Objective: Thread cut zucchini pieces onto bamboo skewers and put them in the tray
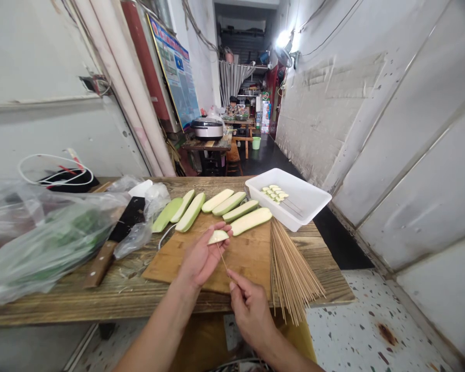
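Head view: pale squash slice [218,237] in the hands [203,257]

The only view looks from the person's head, forward and down across a wooden table [101,305]. The left hand [203,256] and right hand [250,310] sit close to the lens, at the table's near edge. Beyond the far edge, a wide-angle view reaches down a narrow passage [263,160].
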`<state>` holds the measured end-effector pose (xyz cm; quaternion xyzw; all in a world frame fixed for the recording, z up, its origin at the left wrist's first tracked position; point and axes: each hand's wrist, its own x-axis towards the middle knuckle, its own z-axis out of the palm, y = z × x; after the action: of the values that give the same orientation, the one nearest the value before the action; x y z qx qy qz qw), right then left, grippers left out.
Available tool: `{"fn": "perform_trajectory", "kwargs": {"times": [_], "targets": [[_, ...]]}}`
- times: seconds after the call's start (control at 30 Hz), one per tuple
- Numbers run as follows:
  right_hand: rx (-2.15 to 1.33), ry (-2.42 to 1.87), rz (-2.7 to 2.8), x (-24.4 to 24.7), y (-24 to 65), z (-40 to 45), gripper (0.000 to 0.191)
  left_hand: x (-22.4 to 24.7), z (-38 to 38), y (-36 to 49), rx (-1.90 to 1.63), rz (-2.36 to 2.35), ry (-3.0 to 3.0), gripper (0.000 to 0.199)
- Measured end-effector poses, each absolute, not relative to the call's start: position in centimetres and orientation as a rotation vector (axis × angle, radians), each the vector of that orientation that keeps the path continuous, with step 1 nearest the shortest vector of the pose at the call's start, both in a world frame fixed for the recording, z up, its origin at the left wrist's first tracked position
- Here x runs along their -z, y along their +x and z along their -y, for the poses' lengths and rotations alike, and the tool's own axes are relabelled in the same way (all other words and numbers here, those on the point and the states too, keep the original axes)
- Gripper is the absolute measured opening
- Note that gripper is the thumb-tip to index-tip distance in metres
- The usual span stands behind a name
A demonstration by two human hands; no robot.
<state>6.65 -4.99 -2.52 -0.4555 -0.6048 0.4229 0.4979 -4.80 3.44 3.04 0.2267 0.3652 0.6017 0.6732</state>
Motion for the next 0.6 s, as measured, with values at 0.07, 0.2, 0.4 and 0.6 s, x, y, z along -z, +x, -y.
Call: {"fn": "perform_trajectory", "kwargs": {"times": [0.07, 0.2, 0.4, 0.6], "targets": [[-1.025, -1.104, 1.462, 2.57, 6.63, 4.97, 0.044, -2.96, -3.45, -4.77, -1.359, -0.833, 0.52, 0.021], [-1.029, -1.107, 1.457, 2.7, 6.56, 4.9, 0.043, -2.74, -3.46, -4.7, -1.345, -0.827, 0.536, 0.022], [-0.961, -1.142, 1.485, 2.81, 6.33, 4.8, 0.038, -2.57, -3.39, -4.57, -1.317, -0.833, 0.521, 0.022], [-0.938, -1.137, 1.483, 2.82, 6.18, 4.53, 0.036, -2.54, -3.16, -4.25, -1.298, -0.825, 0.491, 0.023]]}}
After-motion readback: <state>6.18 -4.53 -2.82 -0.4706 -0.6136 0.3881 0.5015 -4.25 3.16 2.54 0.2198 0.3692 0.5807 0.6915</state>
